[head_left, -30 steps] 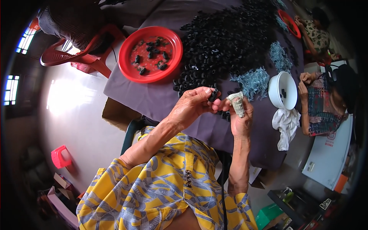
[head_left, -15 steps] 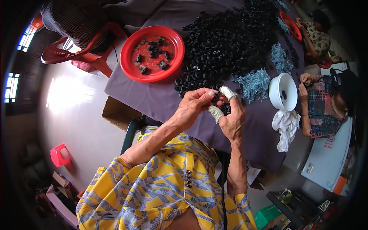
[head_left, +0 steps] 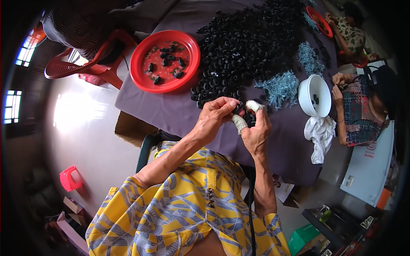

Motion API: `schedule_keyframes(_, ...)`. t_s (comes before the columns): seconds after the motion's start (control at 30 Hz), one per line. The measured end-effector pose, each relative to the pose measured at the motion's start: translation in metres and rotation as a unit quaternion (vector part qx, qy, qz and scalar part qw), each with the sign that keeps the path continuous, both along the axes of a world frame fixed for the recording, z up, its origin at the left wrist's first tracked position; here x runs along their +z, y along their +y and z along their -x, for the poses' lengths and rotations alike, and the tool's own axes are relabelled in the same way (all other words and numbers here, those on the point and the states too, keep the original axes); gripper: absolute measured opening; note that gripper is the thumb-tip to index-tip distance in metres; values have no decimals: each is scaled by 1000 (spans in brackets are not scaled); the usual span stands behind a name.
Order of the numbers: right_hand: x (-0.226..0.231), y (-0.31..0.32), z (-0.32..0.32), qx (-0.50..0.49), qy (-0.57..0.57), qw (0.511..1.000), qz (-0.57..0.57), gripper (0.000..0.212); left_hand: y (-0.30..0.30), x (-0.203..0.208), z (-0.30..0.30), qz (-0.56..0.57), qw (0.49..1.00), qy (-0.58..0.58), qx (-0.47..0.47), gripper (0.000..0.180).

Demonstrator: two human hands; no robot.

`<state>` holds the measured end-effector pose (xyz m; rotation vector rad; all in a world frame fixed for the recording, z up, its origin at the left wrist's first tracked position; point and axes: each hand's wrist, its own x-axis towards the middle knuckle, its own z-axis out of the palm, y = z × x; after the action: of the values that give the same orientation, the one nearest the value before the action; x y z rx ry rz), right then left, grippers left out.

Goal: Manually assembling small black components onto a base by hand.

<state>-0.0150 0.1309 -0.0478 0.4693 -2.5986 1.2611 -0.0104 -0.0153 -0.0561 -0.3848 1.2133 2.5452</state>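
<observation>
A small black part (head_left: pixel 244 114) sits between both hands, just above the near edge of the purple-covered surface (head_left: pixel 171 111). The left hand (head_left: pixel 215 117) pinches it with fingertips closed on it; the right hand (head_left: pixel 255 130), its thumb and forefinger wrapped in white tape, grips it from the other side. Just beyond lies a big heap of black parts (head_left: pixel 247 47). A red bowl (head_left: pixel 141 74) holding a few stands left, a white bowl (head_left: pixel 305 91) right.

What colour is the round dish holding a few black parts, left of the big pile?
Red; the round dish shows clearly in the head view.
</observation>
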Motion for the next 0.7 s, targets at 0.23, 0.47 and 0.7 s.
schedule_keyframes(0.23, -1, 6, 1, 34, 49, 997, -57, 42, 2, 3, -2, -16, 1000, 20, -18, 24)
schedule_keyframes(0.47, 16, 9, 9, 67, 124, 982, -126, 47, 1, 7, -4, -3, 999, 44, -27, 23)
schedule_keyframes(0.7, 13, -2, 17, 81, 179, 964, -181, 44, -5, 7, -7, 47, 997, 58, -5, 22)
